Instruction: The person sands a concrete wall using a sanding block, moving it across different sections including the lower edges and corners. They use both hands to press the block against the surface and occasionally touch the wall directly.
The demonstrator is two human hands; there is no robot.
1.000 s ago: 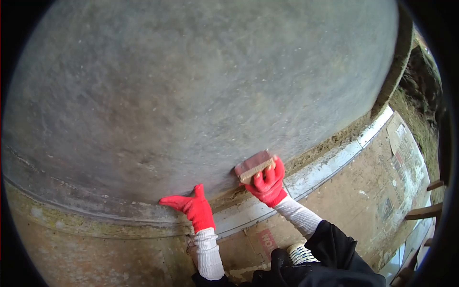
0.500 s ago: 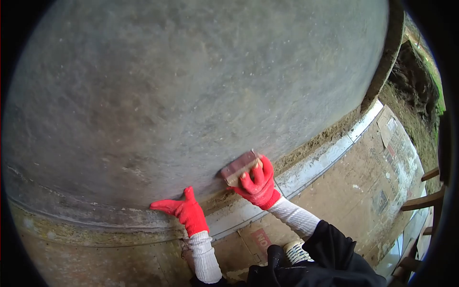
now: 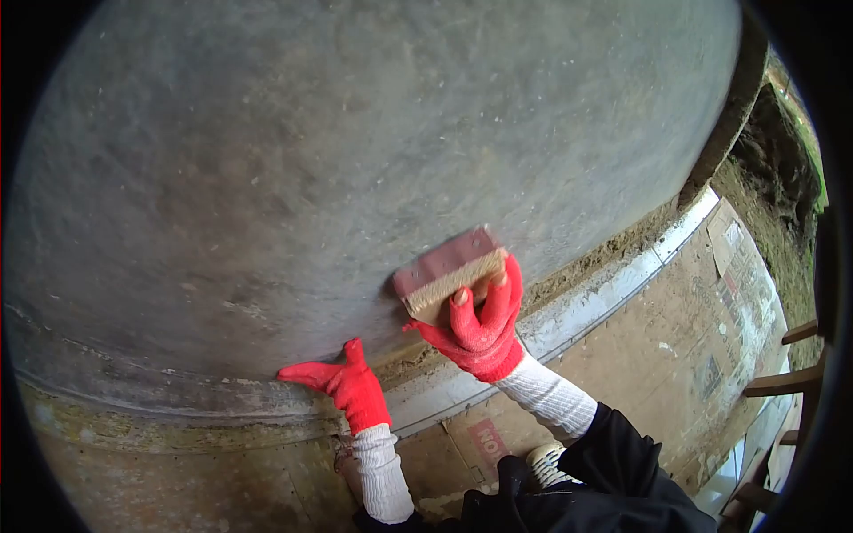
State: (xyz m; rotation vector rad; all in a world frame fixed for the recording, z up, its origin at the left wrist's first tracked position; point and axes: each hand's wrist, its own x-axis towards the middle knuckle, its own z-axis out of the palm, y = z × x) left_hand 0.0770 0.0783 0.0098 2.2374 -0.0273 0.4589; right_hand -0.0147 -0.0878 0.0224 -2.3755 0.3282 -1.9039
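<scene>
Grey curved wall (image 3: 311, 151); right hand (image 3: 475, 333) presses block (image 3: 444, 271); cardboard (image 3: 675, 355) underfoot.

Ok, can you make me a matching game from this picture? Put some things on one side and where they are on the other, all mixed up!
Things:
1. left hand
2. right hand
3. block
4. cardboard

Places:
a. lies flat on the ground, off to the right
b. pressed against the grey wall, held by red-gloved fingers
c. open and holding nothing, at the foot of the wall
d. wrapped around the block

Pairs: 1-c, 2-d, 3-b, 4-a
</scene>
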